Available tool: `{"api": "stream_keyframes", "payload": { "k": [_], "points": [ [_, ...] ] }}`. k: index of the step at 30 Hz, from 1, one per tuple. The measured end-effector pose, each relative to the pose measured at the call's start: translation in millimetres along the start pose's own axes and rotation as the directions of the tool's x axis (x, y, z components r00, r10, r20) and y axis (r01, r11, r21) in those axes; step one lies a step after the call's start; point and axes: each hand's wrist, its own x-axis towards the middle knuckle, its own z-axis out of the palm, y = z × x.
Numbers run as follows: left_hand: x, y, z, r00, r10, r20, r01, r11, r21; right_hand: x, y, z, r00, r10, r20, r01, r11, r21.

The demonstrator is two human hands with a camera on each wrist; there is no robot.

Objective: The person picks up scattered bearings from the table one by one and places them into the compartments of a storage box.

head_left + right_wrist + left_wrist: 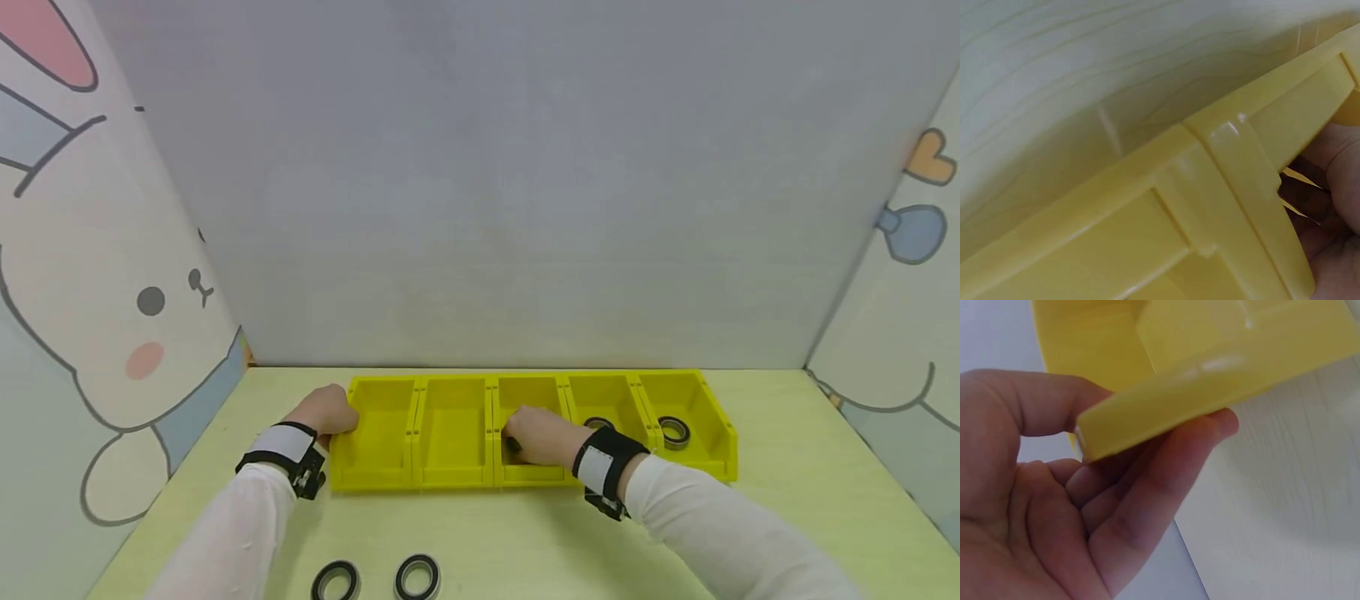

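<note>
At the left end of a row of yellow bins (453, 477), my left hand (327, 410) pinches the outer side wall (1204, 394) between thumb and fingers. My right hand (542, 435) reaches down into the middle bin. Its curled fingers hold a dark ring-like piece, apparently a bearing (1305, 199), mostly hidden by the hand and the bin wall. One bearing (598, 422) lies in the fourth bin, partly behind the right wrist. Another bearing (664, 433) lies in the rightmost bin.
Two bearings, one at the left (318, 583) and one beside it (401, 577), lie on the pale tabletop (510, 542) in front of the bins. A grey panel (510, 208) stands behind the row. Panels with cartoon prints flank the table.
</note>
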Motion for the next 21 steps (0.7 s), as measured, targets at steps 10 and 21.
{"api": "stream_keyframes", "payload": {
  "k": [10,21],
  "points": [
    [-1.2,1.7,-1.8,1.0,-0.006,0.005,0.006,1.0,-0.007,-0.6,-2.4,3.9,0.999,0.027,-0.044,-0.029,0.999,-0.042],
    [-1.3,2.9,-1.1,1.0,-0.007,0.008,0.007,1.0,-0.003,-2.1,-1.1,-2.0,0.997,0.064,-0.035,-0.066,0.995,-0.071]
  ]
}}
